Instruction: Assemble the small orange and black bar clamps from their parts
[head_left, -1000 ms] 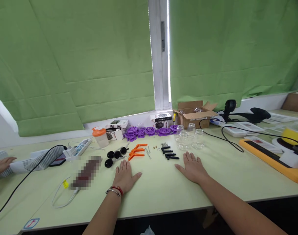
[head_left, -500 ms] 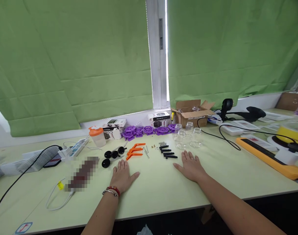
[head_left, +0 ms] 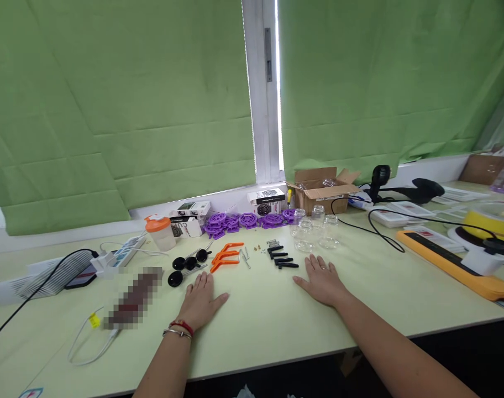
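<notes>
My left hand [head_left: 200, 303] lies flat on the pale table [head_left: 260, 320], thumb spread, holding nothing. Just beyond its fingertips are several round black knobs on metal rods [head_left: 176, 278] and a few orange plastic handles [head_left: 226, 265]. Palm down, my right hand [head_left: 322, 282] rests on the tabletop with fingers spread. Close to it lie several short black rods [head_left: 288, 265] and clear glass jars [head_left: 305, 235]. Between the two groups are metal screws [head_left: 246, 261], small springs [head_left: 272, 243] and tiny brass-coloured pieces [head_left: 258, 247]. Purple plastic rings [head_left: 247, 221] form a row behind.
An open cardboard box [head_left: 322, 190] and printed boxes [head_left: 185, 228] stand along the wall. At left are an orange-lidded cup [head_left: 161, 233], a power strip [head_left: 130, 249] and cables. To the right are a black handheld fan [head_left: 380, 176], an orange-yellow case [head_left: 455, 265] and a yellow tape roll [head_left: 492, 226].
My left hand has slid slightly to the left, still flat. The view has shifted a little; my right hand and the objects stay in place.
</notes>
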`<state>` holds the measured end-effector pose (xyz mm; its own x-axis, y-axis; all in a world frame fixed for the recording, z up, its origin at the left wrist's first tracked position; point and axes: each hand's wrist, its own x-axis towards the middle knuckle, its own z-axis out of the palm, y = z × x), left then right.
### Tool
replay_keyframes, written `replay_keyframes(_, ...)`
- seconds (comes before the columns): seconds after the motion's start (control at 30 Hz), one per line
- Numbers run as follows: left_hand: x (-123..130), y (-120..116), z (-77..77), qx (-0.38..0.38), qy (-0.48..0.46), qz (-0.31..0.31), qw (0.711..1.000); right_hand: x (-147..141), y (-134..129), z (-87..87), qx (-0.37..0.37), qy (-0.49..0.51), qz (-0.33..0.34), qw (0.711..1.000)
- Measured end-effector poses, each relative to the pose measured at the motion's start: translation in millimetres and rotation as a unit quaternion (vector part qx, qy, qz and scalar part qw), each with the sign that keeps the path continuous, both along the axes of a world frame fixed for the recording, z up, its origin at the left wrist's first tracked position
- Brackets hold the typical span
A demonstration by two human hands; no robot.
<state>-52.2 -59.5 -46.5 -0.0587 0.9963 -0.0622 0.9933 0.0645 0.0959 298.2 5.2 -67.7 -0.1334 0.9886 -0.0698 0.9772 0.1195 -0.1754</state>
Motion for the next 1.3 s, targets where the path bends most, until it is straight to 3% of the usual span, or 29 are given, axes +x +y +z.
replay_keyframes(0.37,-7.8,2.1,-4.3,0.017,-0.01,-0.004,1.0,1.4,-0.5,7.1,-0.003,0.014,-0.004,1.0)
replay_keyframes(0.53,-12.6,2.7,-8.2,0.029,-0.022,-0.015,0.999,7.8,3.4,2.5,0.022,0.077,-0.001,0.997)
replay_keyframes(0.6,-14.0,2.5,-8.2,0.025,-0.03,-0.016,0.999,11.9,8.3,1.4,0.058,0.153,-0.039,0.986)
replay_keyframes(0.7,-14.4,1.9,-6.7,0.015,-0.038,-0.014,0.999,15.7,20.9,2.3,0.136,0.275,-0.131,0.943)
replay_keyframes(0.77,-13.8,1.3,-4.9,0.013,-0.042,-0.012,0.999,15.5,31.7,3.7,0.161,0.304,-0.156,0.926)
replay_keyframes(1.0,-11.1,-1.8,0.8,0.006,-0.055,-0.007,0.998,7.8,63.6,4.6,0.152,0.267,-0.189,0.933)
replay_keyframes(1.3,-11.9,-1.6,1.2,-0.002,-0.059,-0.008,0.998,1.9,76.8,3.6,0.171,0.229,-0.185,0.94)
